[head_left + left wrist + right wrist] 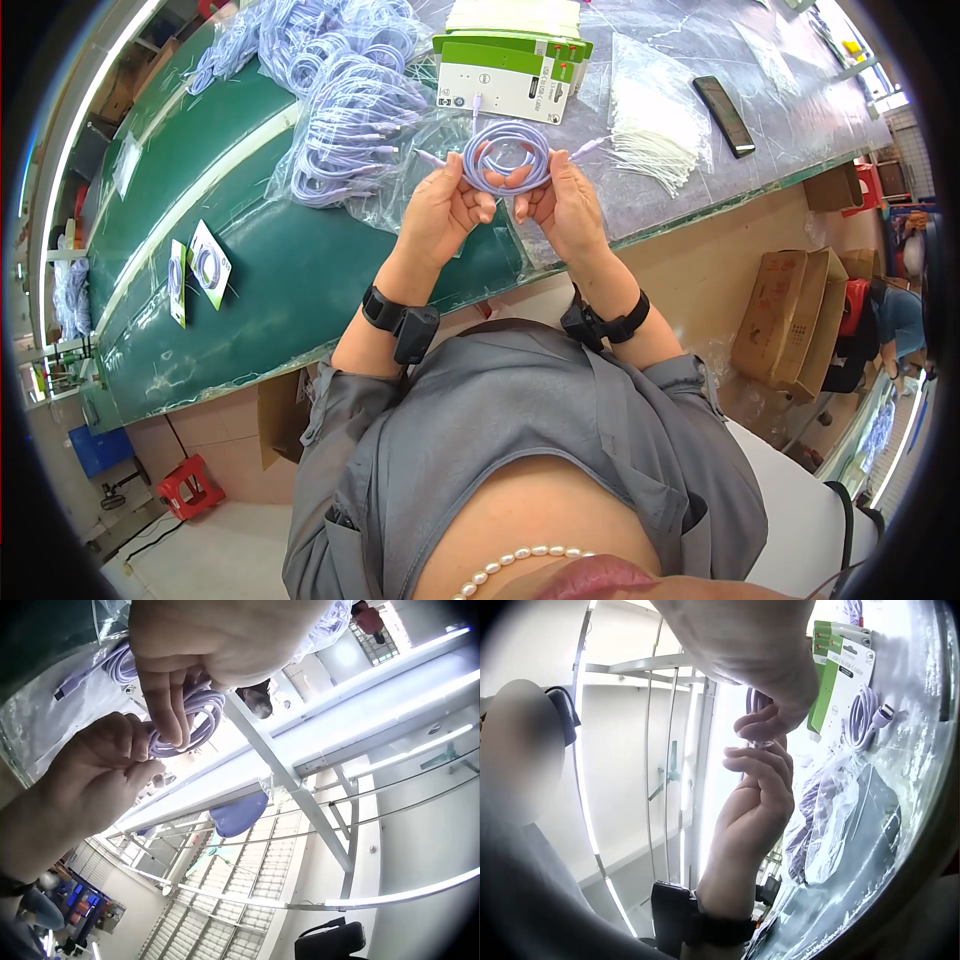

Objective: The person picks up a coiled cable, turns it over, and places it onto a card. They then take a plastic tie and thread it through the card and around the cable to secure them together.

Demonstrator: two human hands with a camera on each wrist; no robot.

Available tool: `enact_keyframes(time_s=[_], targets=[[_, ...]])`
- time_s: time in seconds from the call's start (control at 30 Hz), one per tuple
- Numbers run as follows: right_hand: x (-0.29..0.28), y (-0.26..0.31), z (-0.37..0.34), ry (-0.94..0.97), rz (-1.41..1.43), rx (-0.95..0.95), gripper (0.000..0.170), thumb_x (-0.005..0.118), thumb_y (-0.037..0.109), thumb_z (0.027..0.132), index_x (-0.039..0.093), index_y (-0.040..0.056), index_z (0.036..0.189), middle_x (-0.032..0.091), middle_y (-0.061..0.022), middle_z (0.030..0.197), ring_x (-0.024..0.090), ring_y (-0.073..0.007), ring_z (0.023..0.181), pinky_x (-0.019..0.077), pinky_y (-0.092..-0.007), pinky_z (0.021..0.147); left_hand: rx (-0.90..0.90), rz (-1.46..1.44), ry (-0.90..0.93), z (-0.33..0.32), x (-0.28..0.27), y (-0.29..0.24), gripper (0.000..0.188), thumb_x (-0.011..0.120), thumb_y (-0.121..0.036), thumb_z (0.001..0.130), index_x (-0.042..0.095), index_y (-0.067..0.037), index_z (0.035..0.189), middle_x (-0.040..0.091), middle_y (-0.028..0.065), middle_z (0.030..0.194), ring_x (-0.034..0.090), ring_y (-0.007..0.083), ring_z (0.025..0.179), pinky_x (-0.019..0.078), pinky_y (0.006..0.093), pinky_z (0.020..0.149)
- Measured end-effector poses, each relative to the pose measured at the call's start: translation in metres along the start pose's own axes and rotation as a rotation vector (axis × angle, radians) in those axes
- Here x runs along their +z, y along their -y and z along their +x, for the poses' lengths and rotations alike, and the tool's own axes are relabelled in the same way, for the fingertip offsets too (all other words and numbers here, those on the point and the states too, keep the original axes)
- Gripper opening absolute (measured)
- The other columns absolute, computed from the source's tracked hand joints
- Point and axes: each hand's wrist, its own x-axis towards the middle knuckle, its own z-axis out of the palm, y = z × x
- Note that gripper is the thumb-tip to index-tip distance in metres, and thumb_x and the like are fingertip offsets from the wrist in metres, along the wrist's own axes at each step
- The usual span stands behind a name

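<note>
Both hands hold a looped lilac USB cable [508, 128] up near the table's front edge. My left hand [440, 208] grips the left side of the coil, thumb on top and fingers curled beneath. On the opposite side, my right hand [570, 205] pinches the coil the same way. Fingertips of the two hands come close together under the loops. A plug end [592, 147] sticks out to the right of the coil. Behind the hands, another lilac cable coil [862, 718] with a metal plug lies on the table, seen in the right wrist view.
White-and-green printed cards [500, 80] stack behind the coil. Bagged lilac cables [345, 130] pile up at the left. Farther right lie a bundle of white ties [650, 140] and a black phone [724, 117]. Two carded cables [207, 265] rest on the green surface [290, 290].
</note>
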Motion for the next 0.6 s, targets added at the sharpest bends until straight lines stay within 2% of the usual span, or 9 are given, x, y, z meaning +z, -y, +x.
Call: enact_keyframes(time_s=[0.2, 0.33, 0.43, 0.53, 0.6], targets=[[0.001, 0.0, -0.001, -0.048, -0.171, -0.008, 0.03, 0.04, 0.03, 0.1, 0.052, 0.0036, 0.106, 0.06, -0.0053, 0.088, 0.051, -0.0089, 0.06, 0.0435, -0.0224, 0.054, -0.012, -0.027, -0.068, 0.001, 0.004, 0.009, 0.044, 0.037, -0.035, 0.1, 0.05, 0.004, 0.115, 0.064, 0.0159, 0.097, 0.06, 0.015, 0.063, 0.0506, 0.0256, 0.055], [0.001, -0.003, -0.003, -0.061, -0.025, -0.033, 0.024, 0.043, 0.026, 0.099, 0.051, 0.0048, 0.106, 0.058, -0.0039, 0.088, 0.05, -0.0072, 0.06, 0.0422, -0.0209, 0.054, 0.007, -0.109, -0.099, -0.002, 0.011, 0.013, 0.041, 0.04, -0.032, 0.099, 0.05, 0.004, 0.114, 0.064, 0.0146, 0.098, 0.06, 0.0145, 0.063, 0.0502, 0.0256, 0.055], [0.0, -0.004, -0.004, -0.075, -0.087, -0.046, 0.024, 0.043, 0.026, 0.099, 0.05, 0.0047, 0.106, 0.058, -0.0035, 0.088, 0.05, -0.0069, 0.059, 0.0419, -0.0206, 0.053, 0.018, -0.091, -0.101, -0.003, 0.016, 0.016, 0.037, 0.045, -0.03, 0.098, 0.051, 0.004, 0.112, 0.063, 0.0129, 0.096, 0.06, 0.0139, 0.062, 0.0498, 0.0256, 0.055], [0.003, -0.005, -0.005, -0.083, -0.186, -0.085, 0.023, 0.043, 0.026, 0.099, 0.05, 0.0047, 0.106, 0.058, -0.0032, 0.087, 0.05, -0.0065, 0.059, 0.0415, -0.0202, 0.053, 0.173, 0.326, -0.105, -0.004, 0.021, 0.019, 0.029, 0.052, -0.025, 0.095, 0.053, 0.002, 0.107, 0.061, 0.0089, 0.085, 0.058, 0.0125, 0.06, 0.0484, 0.0245, 0.053], [0.006, -0.005, -0.006, -0.081, -0.324, -0.143, 0.022, 0.043, 0.025, 0.099, 0.049, 0.0046, 0.106, 0.058, -0.003, 0.087, 0.049, -0.0061, 0.059, 0.041, -0.0197, 0.053, 0.155, 0.28, -0.104, -0.005, 0.025, 0.02, 0.027, 0.054, -0.023, 0.094, 0.053, 0.001, 0.105, 0.06, 0.0077, 0.082, 0.058, 0.012, 0.059, 0.0476, 0.024, 0.052]])
